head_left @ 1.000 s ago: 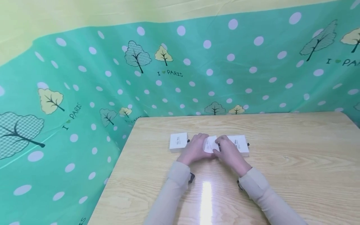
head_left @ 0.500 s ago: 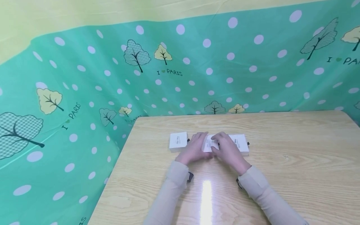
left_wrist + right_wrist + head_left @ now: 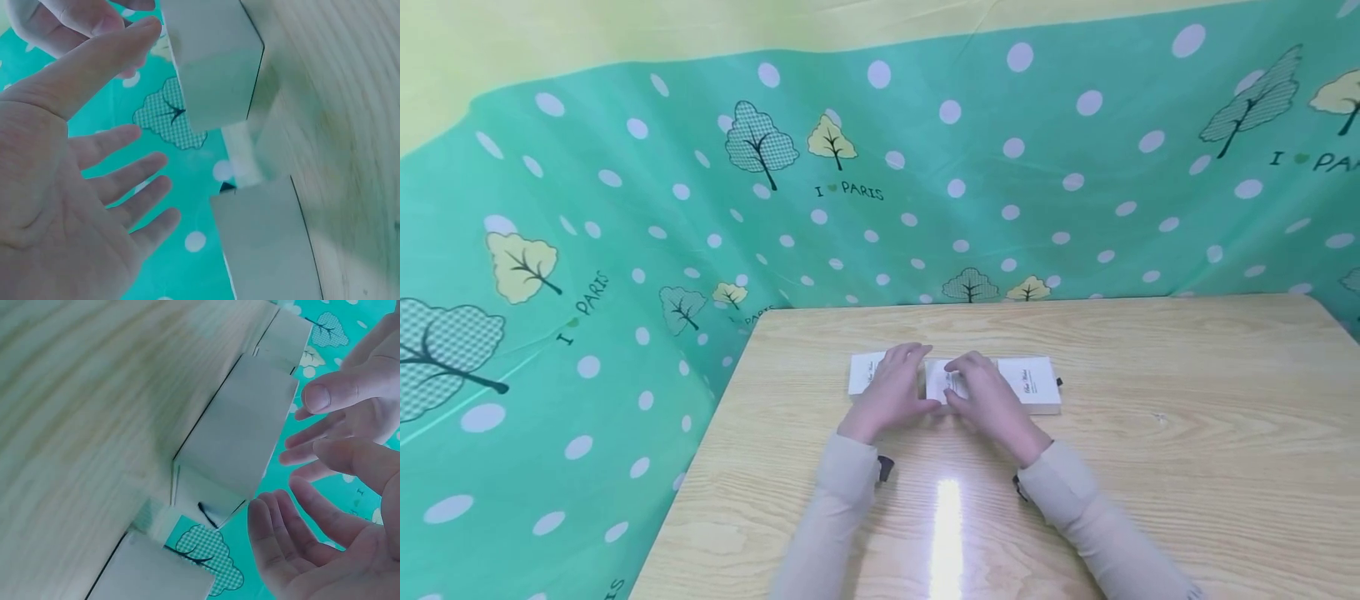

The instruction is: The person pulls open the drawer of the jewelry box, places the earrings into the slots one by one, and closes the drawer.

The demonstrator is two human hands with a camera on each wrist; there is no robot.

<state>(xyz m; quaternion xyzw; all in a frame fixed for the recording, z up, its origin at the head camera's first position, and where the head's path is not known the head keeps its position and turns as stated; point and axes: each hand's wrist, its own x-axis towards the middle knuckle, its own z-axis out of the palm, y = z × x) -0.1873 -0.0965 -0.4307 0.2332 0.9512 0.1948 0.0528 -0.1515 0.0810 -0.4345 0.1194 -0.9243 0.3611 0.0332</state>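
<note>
Three white boxes with small dark print stand in a row on the wooden table. In the head view my left hand (image 3: 891, 387) is between the left box (image 3: 862, 371) and the middle box (image 3: 936, 379), partly covering the left one. Its fingers are spread and hold nothing in the left wrist view, with the middle box (image 3: 215, 75) beyond the thumb. My right hand (image 3: 988, 400) is over the middle box and hides its right part. In the right wrist view its fingers (image 3: 275, 550) bend loosely beside that box, around nothing.
The right box (image 3: 1033, 383) has a black tab on its right side. A dark loop shows on the end of the middle box (image 3: 231, 419). Behind the wooden table (image 3: 1195, 467) hangs a green dotted curtain (image 3: 1075, 217).
My left hand has come off the middle box and moved left, now overlapping the left box. The right hand has shifted slightly left, its fingers staying over the middle box.
</note>
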